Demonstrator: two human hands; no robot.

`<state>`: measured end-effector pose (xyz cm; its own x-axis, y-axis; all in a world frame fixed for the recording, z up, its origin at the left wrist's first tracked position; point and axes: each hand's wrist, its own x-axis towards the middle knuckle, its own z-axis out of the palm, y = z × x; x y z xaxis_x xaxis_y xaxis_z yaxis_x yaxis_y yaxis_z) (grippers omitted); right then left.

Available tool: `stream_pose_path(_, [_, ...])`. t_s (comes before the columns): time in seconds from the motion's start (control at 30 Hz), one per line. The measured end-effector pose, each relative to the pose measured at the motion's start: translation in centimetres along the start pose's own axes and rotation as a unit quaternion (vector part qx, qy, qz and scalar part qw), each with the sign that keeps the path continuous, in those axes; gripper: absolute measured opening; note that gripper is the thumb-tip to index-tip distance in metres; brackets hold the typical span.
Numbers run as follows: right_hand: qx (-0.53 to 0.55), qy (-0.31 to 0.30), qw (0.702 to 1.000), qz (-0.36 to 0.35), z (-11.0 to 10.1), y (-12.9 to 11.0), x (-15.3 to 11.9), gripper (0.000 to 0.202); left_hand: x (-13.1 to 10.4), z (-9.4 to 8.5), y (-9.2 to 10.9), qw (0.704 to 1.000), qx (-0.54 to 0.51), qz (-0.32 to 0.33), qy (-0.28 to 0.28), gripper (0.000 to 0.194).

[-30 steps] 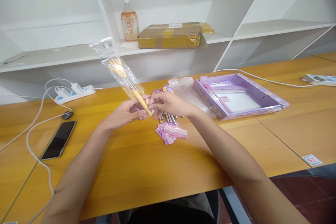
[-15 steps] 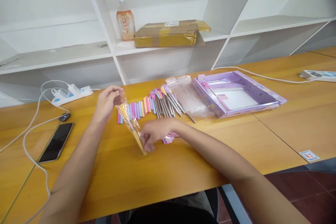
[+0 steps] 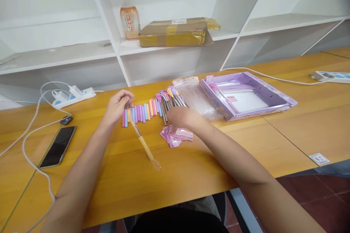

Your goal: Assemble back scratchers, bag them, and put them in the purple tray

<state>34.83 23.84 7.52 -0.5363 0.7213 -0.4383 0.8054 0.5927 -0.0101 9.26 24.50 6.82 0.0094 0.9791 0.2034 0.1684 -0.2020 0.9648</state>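
Observation:
My left hand is closed in a pinch at the top of a clear bag holding a yellow back scratcher. The back scratcher slants down toward me, its metal rod and yellow handle showing, and the bag's end sticks out past the handle. My right hand is over the far edge of a small pile of pink printed cards, its fingers hidden from view. Just behind it lie several metal rods with colourful hand-shaped heads. Coloured handles lie in a row between my hands.
Clear plastic bags lie beside a purple open box with a few pieces inside. To the left are a phone, a black mouse-like object, cables and a power strip. A shelf holds a bottle and a taped carton.
My right hand has left the lower end of the bagged back scratcher and moved right and away from me to the pink cards. My left hand stays at the bag's top.

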Motion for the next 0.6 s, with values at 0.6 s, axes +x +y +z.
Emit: stream_pose_path(0.6, [0.029,-0.051,0.998,-0.032,0.0,-0.1,0.8,0.029,0.0,0.6,-1.5,0.999,0.012,-0.033,-0.007,0.033])
